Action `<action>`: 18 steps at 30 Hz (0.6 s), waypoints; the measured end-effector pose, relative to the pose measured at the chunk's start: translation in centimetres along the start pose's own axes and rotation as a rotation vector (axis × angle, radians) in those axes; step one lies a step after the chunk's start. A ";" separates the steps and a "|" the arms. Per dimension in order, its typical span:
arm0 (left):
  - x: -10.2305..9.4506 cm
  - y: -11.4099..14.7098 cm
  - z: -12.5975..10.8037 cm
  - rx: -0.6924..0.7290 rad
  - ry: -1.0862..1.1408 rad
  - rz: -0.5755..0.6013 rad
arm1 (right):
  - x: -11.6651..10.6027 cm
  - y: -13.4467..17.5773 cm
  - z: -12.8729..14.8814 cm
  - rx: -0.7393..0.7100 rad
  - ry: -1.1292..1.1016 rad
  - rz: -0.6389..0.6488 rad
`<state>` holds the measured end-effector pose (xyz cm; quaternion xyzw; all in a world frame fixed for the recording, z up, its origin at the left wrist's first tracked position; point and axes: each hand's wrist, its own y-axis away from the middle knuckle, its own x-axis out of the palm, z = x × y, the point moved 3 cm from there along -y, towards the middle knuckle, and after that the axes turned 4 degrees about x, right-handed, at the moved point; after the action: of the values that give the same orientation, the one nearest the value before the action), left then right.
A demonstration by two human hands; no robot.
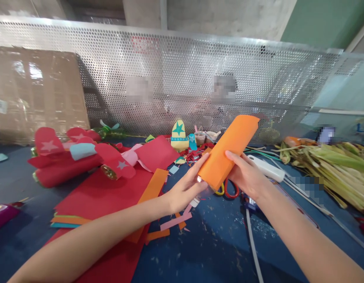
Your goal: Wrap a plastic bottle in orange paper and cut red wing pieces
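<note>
Orange paper (230,151) wraps something clear, apparently a bottle (207,192), held above the blue table (217,247). Left hand (184,191), half curled, holds the lower end; right hand (247,175) grips the side, thumb on top. Best kept snug, edges even.

We look down on a dark blue table (217,247) flecked with pale specks, where broad sheets of red paper (111,192) lie to the left, a red model (70,171) sits by their far edge, and a purple object (5,217), cut off by the view, lies farther left. Beside the sheets we find pink and orange scraps (176,223), with red shreds (196,154) toward the back and scissors (236,193) near the middle. On our right lie a white bar (266,168), a pale cable (252,245) and a heap of husks (335,169).
</note>
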<state>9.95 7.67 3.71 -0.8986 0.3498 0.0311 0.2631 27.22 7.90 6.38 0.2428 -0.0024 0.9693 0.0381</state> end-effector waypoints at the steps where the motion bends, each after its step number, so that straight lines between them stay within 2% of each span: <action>1: 0.1 0.0 -0.2 -0.022 0.018 0.000 | 0.0 0.0 0.0 -0.001 -0.006 0.001; 10: 0.2 0.1 -0.1 -0.130 0.127 0.010 | 0.1 0.0 0.0 -0.004 -0.034 0.031; 18: 0.0 -0.1 0.7 -0.081 0.101 -0.046 | 0.3 0.1 0.2 -0.013 -0.032 0.097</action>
<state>10.15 8.08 3.12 -0.9167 0.3403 -0.0061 0.2094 27.06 7.82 6.71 0.2577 -0.0213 0.9660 -0.0073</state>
